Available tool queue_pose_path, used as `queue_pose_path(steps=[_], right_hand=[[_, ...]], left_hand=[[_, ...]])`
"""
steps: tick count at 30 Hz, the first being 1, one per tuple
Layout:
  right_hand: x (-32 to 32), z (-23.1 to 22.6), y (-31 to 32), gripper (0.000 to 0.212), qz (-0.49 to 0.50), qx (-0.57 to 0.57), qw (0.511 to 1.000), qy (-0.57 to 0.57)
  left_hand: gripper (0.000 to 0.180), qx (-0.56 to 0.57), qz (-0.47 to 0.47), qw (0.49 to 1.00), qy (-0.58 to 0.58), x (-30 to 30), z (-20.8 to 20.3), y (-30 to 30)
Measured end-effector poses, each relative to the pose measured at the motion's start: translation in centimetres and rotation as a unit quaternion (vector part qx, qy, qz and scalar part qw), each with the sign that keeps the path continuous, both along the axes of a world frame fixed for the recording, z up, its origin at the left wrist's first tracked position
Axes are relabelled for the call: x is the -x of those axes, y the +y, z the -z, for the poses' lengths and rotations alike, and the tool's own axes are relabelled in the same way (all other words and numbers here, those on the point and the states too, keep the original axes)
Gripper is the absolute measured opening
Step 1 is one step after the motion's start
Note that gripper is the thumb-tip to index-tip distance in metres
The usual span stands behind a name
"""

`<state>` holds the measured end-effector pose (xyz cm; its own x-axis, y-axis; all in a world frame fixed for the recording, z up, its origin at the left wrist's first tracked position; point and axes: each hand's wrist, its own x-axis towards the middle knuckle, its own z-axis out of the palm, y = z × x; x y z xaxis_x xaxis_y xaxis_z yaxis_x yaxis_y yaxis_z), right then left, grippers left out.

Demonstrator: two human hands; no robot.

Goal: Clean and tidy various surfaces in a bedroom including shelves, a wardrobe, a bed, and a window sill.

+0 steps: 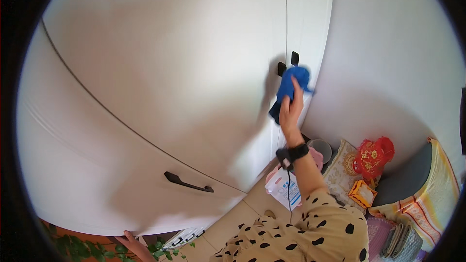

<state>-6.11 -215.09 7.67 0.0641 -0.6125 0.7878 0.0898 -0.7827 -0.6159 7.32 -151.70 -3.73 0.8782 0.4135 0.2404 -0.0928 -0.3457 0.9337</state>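
My right hand (292,109) is closed on a blue cloth (294,80), pressing it against the white cabinet near two black handles (295,58). The cloth looks slightly blurred, and a darker part hangs beside my fingers. On that wrist sits a black watch-like band (297,152), with a small dark device and a thin cable. At the lower left, my left hand (135,246) touches the bottom edge of a white cabinet panel (111,174). Its visible fingers are apart; the rest of the hand is partly cut off by the picture's lower edge.
A long black handle (188,182) juts from the lower panel. Green leafy vines (77,247) grow beside my left hand. To the right are a white plastic bag (285,188), a grey bin (320,149), a red ornament (374,157), an orange tissue box (362,194) and a draped chair (412,184).
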Motion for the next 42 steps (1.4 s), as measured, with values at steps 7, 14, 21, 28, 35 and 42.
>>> queue_pose_path(steps=[7,14,21,28,35,42], right_hand=[[-4.6,-3.9,-7.5,0.046,0.075,0.165,0.979,0.088],[-4.6,-6.8,-14.0,0.038,0.152,0.105,0.983,0.023],[-5.2,0.8,-13.4,0.032,0.125,0.086,0.988,-0.031],[-3.5,5.4,-12.4,0.017,0.139,-0.024,0.989,-0.038],[0.0,16.7,-12.7,0.019,0.228,-0.066,0.966,0.102],[-0.3,17.0,-11.4,0.018,0.185,-0.097,0.963,0.169]], left_hand=[[0.082,0.008,0.014,1.000,-0.013,-2.8,2.7,2.9],[0.073,0.059,0.012,0.998,0.017,-2.3,0.8,0.4],[0.077,0.090,0.017,0.996,-0.011,-0.7,-1.3,-3.5],[0.074,0.091,0.074,0.993,-0.015,-2.0,0.6,-1.8],[0.067,0.087,0.038,0.995,-0.015,-1.4,0.7,-1.6],[0.075,0.092,0.061,0.993,-0.036,-1.2,2.8,2.2]])
